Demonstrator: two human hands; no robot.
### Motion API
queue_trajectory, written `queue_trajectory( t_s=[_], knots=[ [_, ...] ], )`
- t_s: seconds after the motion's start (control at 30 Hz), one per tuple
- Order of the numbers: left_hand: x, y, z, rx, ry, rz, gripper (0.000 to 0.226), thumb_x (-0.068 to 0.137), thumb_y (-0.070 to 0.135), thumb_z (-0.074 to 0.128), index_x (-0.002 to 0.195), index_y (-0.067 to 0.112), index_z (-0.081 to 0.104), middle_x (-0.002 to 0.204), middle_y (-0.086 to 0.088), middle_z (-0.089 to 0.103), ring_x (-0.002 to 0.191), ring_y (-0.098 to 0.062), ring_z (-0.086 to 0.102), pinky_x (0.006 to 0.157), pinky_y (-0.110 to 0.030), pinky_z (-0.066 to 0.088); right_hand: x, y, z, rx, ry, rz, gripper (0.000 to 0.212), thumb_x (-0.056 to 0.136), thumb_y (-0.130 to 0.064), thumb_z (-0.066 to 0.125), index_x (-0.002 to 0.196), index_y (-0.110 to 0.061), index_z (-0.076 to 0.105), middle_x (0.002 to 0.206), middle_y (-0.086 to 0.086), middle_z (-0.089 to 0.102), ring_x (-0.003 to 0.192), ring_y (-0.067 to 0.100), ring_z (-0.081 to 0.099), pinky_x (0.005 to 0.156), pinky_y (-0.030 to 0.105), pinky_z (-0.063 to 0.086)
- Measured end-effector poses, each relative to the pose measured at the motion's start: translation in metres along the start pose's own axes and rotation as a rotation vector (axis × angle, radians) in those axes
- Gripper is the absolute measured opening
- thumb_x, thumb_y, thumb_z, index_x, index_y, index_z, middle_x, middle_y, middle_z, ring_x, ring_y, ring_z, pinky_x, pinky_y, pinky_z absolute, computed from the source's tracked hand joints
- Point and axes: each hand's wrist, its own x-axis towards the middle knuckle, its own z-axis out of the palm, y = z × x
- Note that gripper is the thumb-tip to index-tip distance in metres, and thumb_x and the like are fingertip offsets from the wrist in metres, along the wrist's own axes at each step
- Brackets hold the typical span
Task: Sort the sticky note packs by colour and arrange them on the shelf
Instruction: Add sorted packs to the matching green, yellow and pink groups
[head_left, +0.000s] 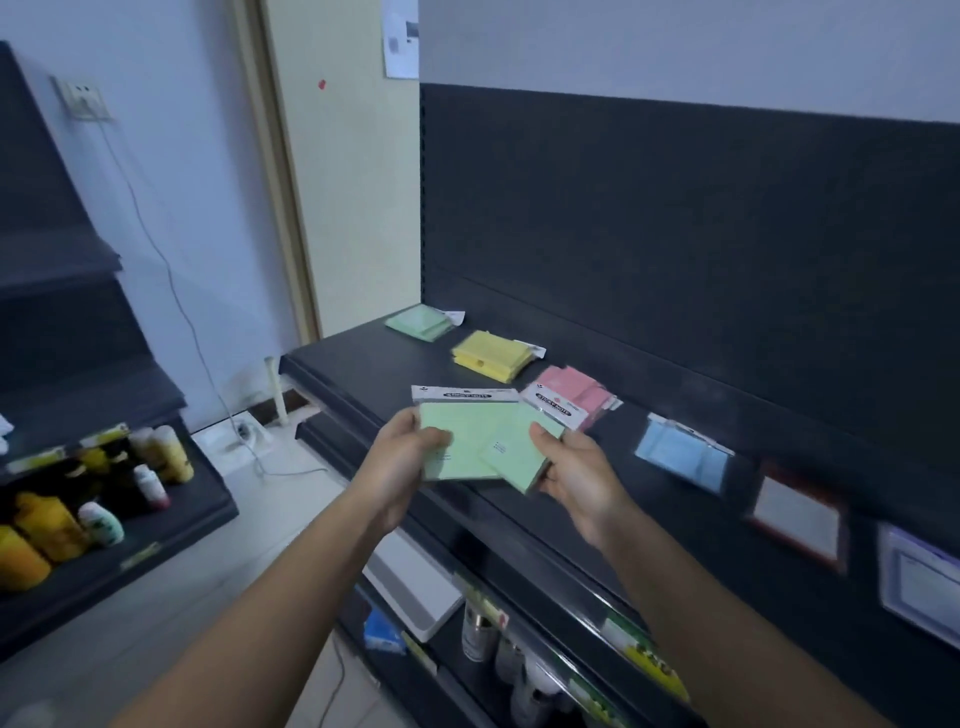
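Over the near edge of the shelf (363, 374), the left hand (402, 457) has its fingers curled round one green pack (462, 441). The right hand (576, 467) pinches a second green pack (519, 454) that lies partly over the first. Both packs are up in the air, not on the shelf yet.

I think the job now is to put these two with the green pile (420, 322) at the far left. To do it well, hold each pack by its edge, keep it flat and reach far and left. Lay it square on top so the pile does not slide. Take care not to knock the yellow pile (491, 356) on the way. Further right sit the pink pile (571, 392) and the blue pile (680, 452), each in its own spot.

The packs are thin, flat squares in clear, shiny wrap. The left one has a white strip with dark words on its far edge. The wrap may be slippery, so grip it firmly.
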Motion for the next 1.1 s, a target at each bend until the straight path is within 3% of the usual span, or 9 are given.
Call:
queue_trajectory(
  t_s=[0.1,0.23,0.43,0.6,0.73,0.83,0.93,1.1],
  knots=[
    [0.040,0.010,-0.010,0.069,-0.001,0.007,0.023,0.090,0.000,0.051,0.106,0.014,0.060,0.102,-0.006,0.071,0.079,-0.018,0.068,0.068,-0.031,0.053,0.042,-0.006,0.006,-0.120,-0.057,-0.055,0.018,0.097,-0.020,0.048,0.112,-0.026,0.055,0.103,-0.005,0.069,0.092,0.015,0.066,0.062,0.026,0.055],
    [0.085,0.023,-0.014,0.123,0.008,0.004,0.026,0.092,0.002,0.050,0.110,0.017,0.062,0.091,0.000,0.073,0.064,-0.010,0.067,0.048,-0.021,0.047,0.089,-0.013,0.016,-0.183,-0.053,-0.034,0.020,0.095,-0.024,0.052,0.113,-0.016,0.056,0.101,0.001,0.071,0.082,0.011,0.068,0.051,0.021,0.049],
    [0.143,0.028,-0.022,0.016,0.075,-0.012,0.026,0.092,-0.002,0.050,0.114,0.011,0.053,0.106,-0.005,0.066,0.076,-0.017,0.066,0.057,-0.025,0.053,0.153,-0.015,0.033,-0.201,0.013,-0.049,0.017,0.092,-0.027,0.057,0.092,-0.010,0.054,0.071,0.004,0.067,0.043,0.007,0.056,0.038,0.021,0.040],
    [0.183,0.032,-0.040,0.027,0.116,-0.007,0.032,0.089,-0.007,0.050,0.114,0.012,0.051,0.104,-0.002,0.066,0.084,-0.020,0.064,0.066,-0.029,0.050,0.195,-0.017,0.053,-0.236,0.032,-0.024,0.017,0.096,-0.026,0.050,0.093,-0.009,0.051,0.066,0.007,0.064,0.039,0.014,0.055,0.035,0.021,0.037],
    [0.222,0.039,-0.058,0.026,0.092,0.015,0.038,0.085,-0.012,0.048,0.110,0.016,0.055,0.105,-0.001,0.067,0.092,-0.023,0.063,0.078,-0.036,0.050,0.228,-0.017,0.074,-0.241,0.064,0.021,0.002,0.092,-0.012,0.047,0.091,-0.014,0.047,0.060,0.005,0.062,0.038,0.019,0.055,0.033,0.021,0.035],
    [0.256,0.047,-0.073,0.017,0.061,0.018,0.041,0.085,-0.012,0.048,0.110,0.021,0.054,0.106,0.003,0.065,0.095,-0.022,0.062,0.080,-0.035,0.049,0.254,-0.018,0.092,-0.284,0.104,0.011,0.011,0.089,-0.010,0.045,0.100,-0.014,0.045,0.071,0.011,0.061,0.041,0.018,0.056,0.036,0.023,0.039],
    [0.292,0.056,-0.090,0.044,0.014,0.039,0.044,0.085,-0.012,0.047,0.111,0.024,0.054,0.101,0.004,0.067,0.090,-0.019,0.063,0.072,-0.030,0.049,0.282,-0.019,0.112,-0.307,0.142,0.003,0.004,0.091,-0.012,0.047,0.095,-0.013,0.045,0.086,0.018,0.062,0.049,0.020,0.057,0.039,0.025,0.043],
    [0.353,0.065,-0.113,0.201,-0.005,0.068,0.045,0.086,-0.008,0.048,0.121,0.020,0.050,0.104,-0.002,0.062,0.090,-0.022,0.061,0.072,-0.031,0.051,0.330,-0.017,0.140,-0.359,0.222,-0.039,0.024,0.095,-0.016,0.049,0.118,-0.015,0.042,0.098,0.004,0.062,0.051,0.015,0.059,0.042,0.026,0.048]
  ],
)
